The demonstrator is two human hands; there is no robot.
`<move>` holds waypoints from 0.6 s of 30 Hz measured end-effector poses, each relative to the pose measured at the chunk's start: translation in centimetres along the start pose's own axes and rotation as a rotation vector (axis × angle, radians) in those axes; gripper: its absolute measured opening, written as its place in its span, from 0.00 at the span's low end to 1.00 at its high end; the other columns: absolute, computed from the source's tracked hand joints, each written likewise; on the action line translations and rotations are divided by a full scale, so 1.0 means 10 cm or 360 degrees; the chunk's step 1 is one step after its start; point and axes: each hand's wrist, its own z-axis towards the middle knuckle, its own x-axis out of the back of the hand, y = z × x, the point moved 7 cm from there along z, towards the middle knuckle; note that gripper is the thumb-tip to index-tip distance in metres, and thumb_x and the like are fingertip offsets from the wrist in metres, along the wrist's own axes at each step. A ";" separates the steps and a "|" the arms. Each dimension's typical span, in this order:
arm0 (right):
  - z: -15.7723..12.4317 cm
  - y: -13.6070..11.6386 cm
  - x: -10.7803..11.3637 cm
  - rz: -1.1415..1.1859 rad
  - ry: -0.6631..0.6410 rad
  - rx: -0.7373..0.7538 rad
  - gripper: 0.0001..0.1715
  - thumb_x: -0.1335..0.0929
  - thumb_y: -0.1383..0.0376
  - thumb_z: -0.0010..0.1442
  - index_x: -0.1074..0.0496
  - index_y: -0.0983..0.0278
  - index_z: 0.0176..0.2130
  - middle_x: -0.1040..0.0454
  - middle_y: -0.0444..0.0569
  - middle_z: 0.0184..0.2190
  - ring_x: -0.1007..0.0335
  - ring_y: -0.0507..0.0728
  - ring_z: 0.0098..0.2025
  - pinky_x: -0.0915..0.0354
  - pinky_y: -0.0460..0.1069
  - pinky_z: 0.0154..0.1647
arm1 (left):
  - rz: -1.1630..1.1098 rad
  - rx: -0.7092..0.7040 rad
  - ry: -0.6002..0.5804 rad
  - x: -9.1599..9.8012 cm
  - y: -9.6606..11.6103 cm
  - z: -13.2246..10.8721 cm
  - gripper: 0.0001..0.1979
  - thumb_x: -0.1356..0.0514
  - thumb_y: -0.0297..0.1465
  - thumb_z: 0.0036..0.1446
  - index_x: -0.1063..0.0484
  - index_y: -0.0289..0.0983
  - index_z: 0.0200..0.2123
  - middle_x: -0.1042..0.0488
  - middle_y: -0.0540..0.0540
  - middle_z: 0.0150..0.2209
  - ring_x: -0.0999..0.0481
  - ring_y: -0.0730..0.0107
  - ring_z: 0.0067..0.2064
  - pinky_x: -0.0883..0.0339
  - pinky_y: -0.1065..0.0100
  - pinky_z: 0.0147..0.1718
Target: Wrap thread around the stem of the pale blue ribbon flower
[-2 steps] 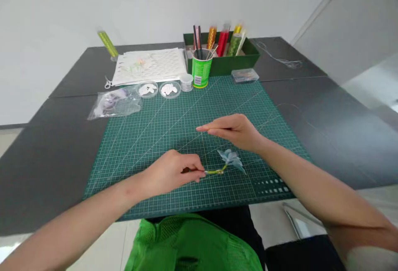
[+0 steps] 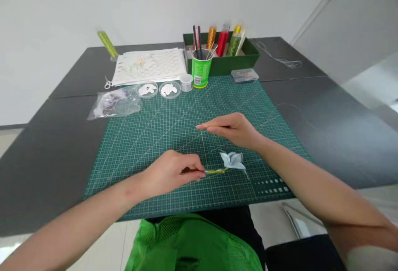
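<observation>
- While the left hand (image 2: pixel 174 172) pinches the stem (image 2: pixel 214 171) at its lower end, a pale blue-white flower (image 2: pixel 232 160) points to the right, above the near part of the green cutting mat (image 2: pixel 149 132).
- Fingers together and thumb close to them, the right hand (image 2: pixel 234 129) hangs just beyond the flower, apart from it; whether it grips a fine thread, I cannot tell.
- Along the mat's far edge are two shallow dishes of white pieces (image 2: pixel 168 90) and a green can (image 2: pixel 200 73).
- Behind the can, a dark green box (image 2: pixel 231 66) of colored spools stands on the desk (image 2: pixel 46 142).
</observation>
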 end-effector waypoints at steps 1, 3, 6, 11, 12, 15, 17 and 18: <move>0.01 0.04 0.00 0.0004 -0.0013 -0.0032 0.13 0.30 0.60 0.65 0.18 0.57 0.48 0.17 0.43 0.45 0.19 0.56 0.45 0.23 0.48 0.44 | 0.0058 -0.0064 0.0038 0.02 0.03 -0.02 0.02 0.36 0.28 0.64 0.24 0.37 0.37 0.18 0.55 0.29 0.23 0.81 0.26 0.39 0.80 0.24; 0.03 0.10 -0.01 0.0034 -0.0045 -0.0071 0.13 0.30 0.60 0.65 0.18 0.56 0.47 0.18 0.43 0.46 0.19 0.56 0.48 0.24 0.49 0.48 | 0.0200 -0.0199 0.0123 0.06 0.09 -0.05 0.02 0.36 0.29 0.65 0.24 0.37 0.38 0.19 0.55 0.29 0.23 0.80 0.26 0.39 0.78 0.24; 0.05 0.15 0.00 0.0092 -0.0058 -0.0089 0.12 0.30 0.61 0.65 0.18 0.56 0.46 0.18 0.43 0.46 0.20 0.56 0.50 0.25 0.50 0.54 | 0.0383 -0.0373 0.0275 0.12 0.17 -0.09 0.04 0.38 0.31 0.67 0.25 0.37 0.38 0.19 0.54 0.29 0.22 0.78 0.27 0.37 0.76 0.26; 0.07 0.22 -0.01 0.0095 -0.0059 -0.0125 0.13 0.30 0.61 0.64 0.18 0.58 0.46 0.18 0.45 0.46 0.21 0.57 0.51 0.27 0.51 0.57 | 0.0531 -0.0559 0.0510 0.26 0.26 -0.16 0.02 0.37 0.29 0.66 0.26 0.37 0.39 0.18 0.54 0.32 0.21 0.79 0.28 0.34 0.76 0.27; 0.06 0.24 -0.02 0.0087 -0.0072 -0.0138 0.13 0.30 0.60 0.64 0.18 0.58 0.46 0.18 0.45 0.47 0.21 0.58 0.51 0.27 0.52 0.57 | 0.0577 -0.0576 0.0555 0.28 0.28 -0.18 0.01 0.37 0.29 0.66 0.26 0.37 0.40 0.18 0.53 0.32 0.22 0.79 0.27 0.34 0.76 0.26; 0.05 0.34 -0.07 0.0073 -0.0145 -0.0190 0.15 0.30 0.58 0.64 0.18 0.60 0.47 0.18 0.48 0.47 0.21 0.59 0.51 0.27 0.54 0.55 | 0.0741 -0.0617 0.0737 0.39 0.34 -0.23 0.03 0.36 0.29 0.64 0.25 0.36 0.41 0.19 0.53 0.30 0.23 0.79 0.26 0.34 0.76 0.25; 0.02 0.43 -0.13 0.0065 -0.0219 -0.0252 0.15 0.30 0.58 0.64 0.18 0.62 0.46 0.17 0.50 0.45 0.20 0.60 0.49 0.26 0.54 0.52 | 0.0829 -0.0613 0.0881 0.48 0.36 -0.27 0.03 0.35 0.28 0.63 0.25 0.35 0.39 0.20 0.53 0.28 0.22 0.79 0.26 0.32 0.76 0.26; 0.01 0.47 -0.15 0.0049 -0.0252 -0.0278 0.15 0.30 0.58 0.64 0.17 0.63 0.44 0.17 0.50 0.43 0.20 0.59 0.46 0.25 0.54 0.49 | 0.0887 -0.0604 0.0940 0.52 0.37 -0.29 0.02 0.35 0.27 0.63 0.25 0.35 0.39 0.19 0.52 0.29 0.21 0.79 0.27 0.32 0.77 0.26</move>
